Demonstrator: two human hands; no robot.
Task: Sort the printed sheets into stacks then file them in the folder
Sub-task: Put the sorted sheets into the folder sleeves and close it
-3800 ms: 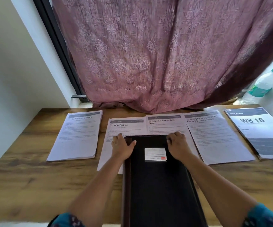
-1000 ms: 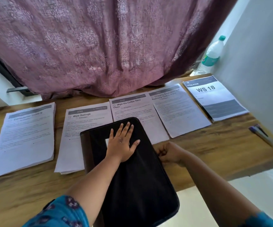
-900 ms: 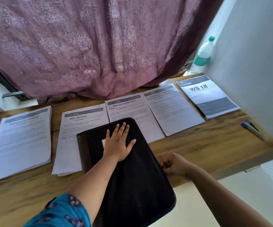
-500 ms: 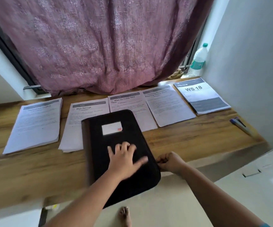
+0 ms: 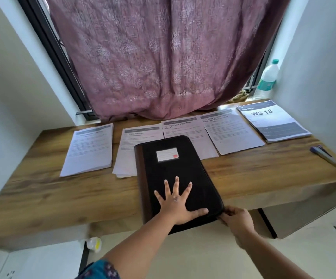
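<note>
A black zipped folder (image 5: 173, 168) with a white label lies closed on the wooden desk (image 5: 62, 194), its near end hanging over the front edge. My left hand (image 5: 176, 204) presses flat on its near part, fingers spread. My right hand (image 5: 236, 218) pinches the folder's near right corner, at the zipper. Behind the folder lie several stacks of printed sheets: one at the left (image 5: 89, 148), "Wipe Railings" (image 5: 131, 146) and "Wipe the Coffee Table Clean" (image 5: 183, 127) partly under the folder, another stack to the right (image 5: 231, 131), and a "WS 18" stack (image 5: 271, 121) at the far right.
Two pens (image 5: 324, 155) lie near the desk's right edge. A plastic water bottle (image 5: 267, 79) stands on the sill at the back right. A mauve curtain (image 5: 163, 57) hangs behind the desk. White walls close in on both sides. A small object (image 5: 93, 244) lies on the floor below.
My right hand has slid along the folder's edge from its right side to the near right corner. My left hand moved down from the label to the near end. The view pulled back.
</note>
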